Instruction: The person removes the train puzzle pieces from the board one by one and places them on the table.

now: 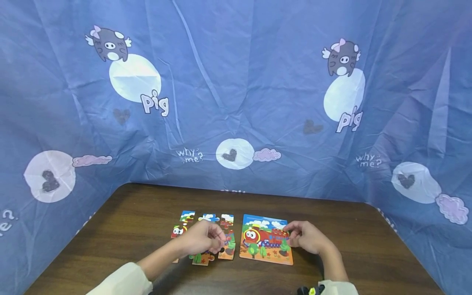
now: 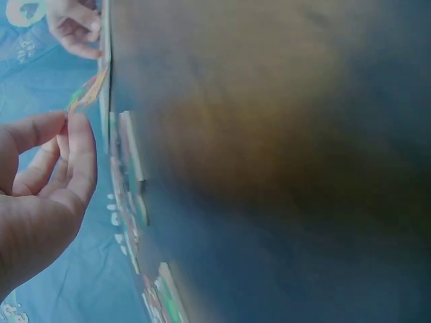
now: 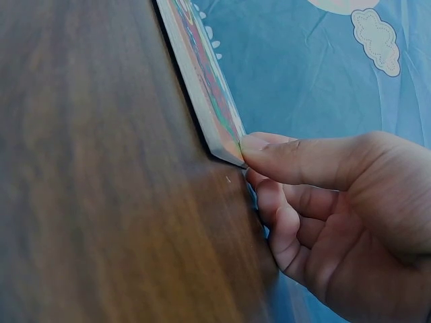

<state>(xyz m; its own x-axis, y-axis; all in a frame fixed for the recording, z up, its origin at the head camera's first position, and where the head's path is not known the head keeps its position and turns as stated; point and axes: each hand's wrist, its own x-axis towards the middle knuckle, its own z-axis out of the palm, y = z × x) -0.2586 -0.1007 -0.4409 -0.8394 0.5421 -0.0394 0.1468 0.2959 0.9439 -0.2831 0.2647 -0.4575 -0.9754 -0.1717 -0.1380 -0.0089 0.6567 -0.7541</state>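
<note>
My left hand [image 1: 204,238] is above loose jigsaw pieces on the table. Between its thumb and fingertips it pinches a jigsaw piece [image 2: 89,93], tilted and coloured orange and green in the left wrist view. A square puzzle board [image 1: 265,254] with a red cartoon train lies flat to the right of the loose pieces. At the board's right edge, my right hand [image 1: 309,237] grips the rim, the thumb on top in the right wrist view and the other fingers curled beside and below it. My left hand and forearm hide some of the pieces.
Loose train pieces lie left of the board, among them one with eyes [image 1: 178,231], a cloud piece [image 1: 209,217] and a green-and-orange piece [image 1: 200,259]. They rest on a dark wooden table [image 1: 147,213]. A blue printed cloth [image 1: 236,102] hangs behind and at both sides.
</note>
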